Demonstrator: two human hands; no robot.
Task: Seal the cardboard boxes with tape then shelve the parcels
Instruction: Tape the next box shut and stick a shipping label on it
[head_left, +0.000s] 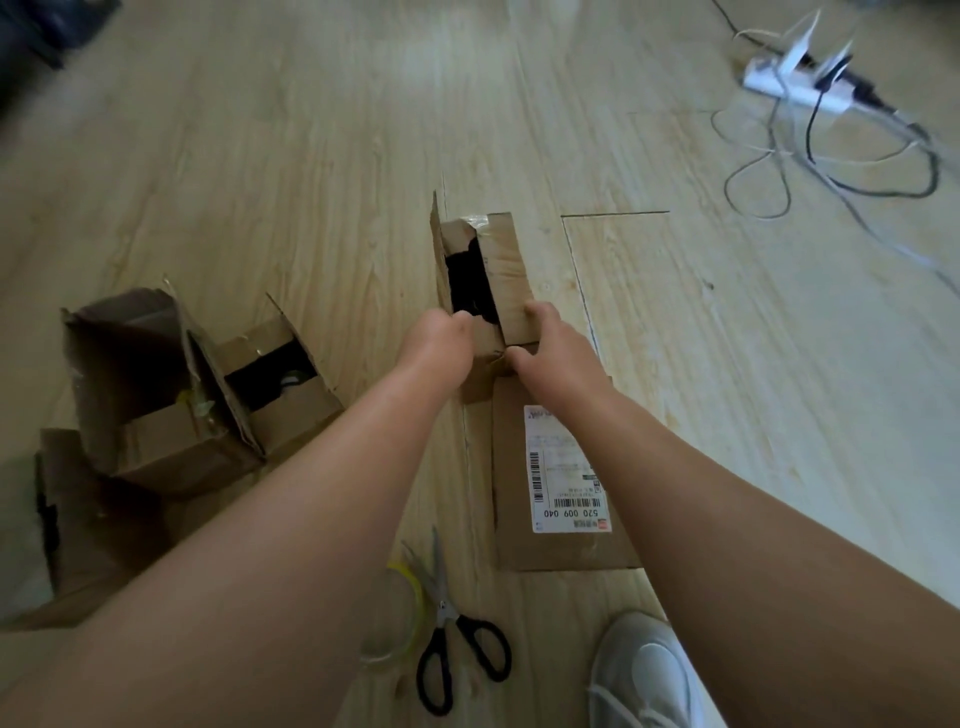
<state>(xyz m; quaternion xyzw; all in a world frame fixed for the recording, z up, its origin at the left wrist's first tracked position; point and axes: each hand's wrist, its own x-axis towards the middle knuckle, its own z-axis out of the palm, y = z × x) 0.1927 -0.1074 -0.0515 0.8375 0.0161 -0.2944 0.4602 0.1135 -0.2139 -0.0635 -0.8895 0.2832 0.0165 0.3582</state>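
A tall narrow cardboard box (506, 260) stands on the wooden floor at the centre, its top flaps partly open over a dark inside. My left hand (439, 340) grips the near left flap edge. My right hand (550, 345) holds the near right flap, thumb under the corner. Just in front lies a flat box with a shipping label (563, 478). A roll of clear tape (400, 618) lies on the floor below my left forearm, beside black-handled scissors (457, 634).
Several open cardboard boxes (171, 395) cluster at the left. A white power strip (800, 88) with tangled cables sits at the far right. A white shoe (644, 670) shows at the bottom right.
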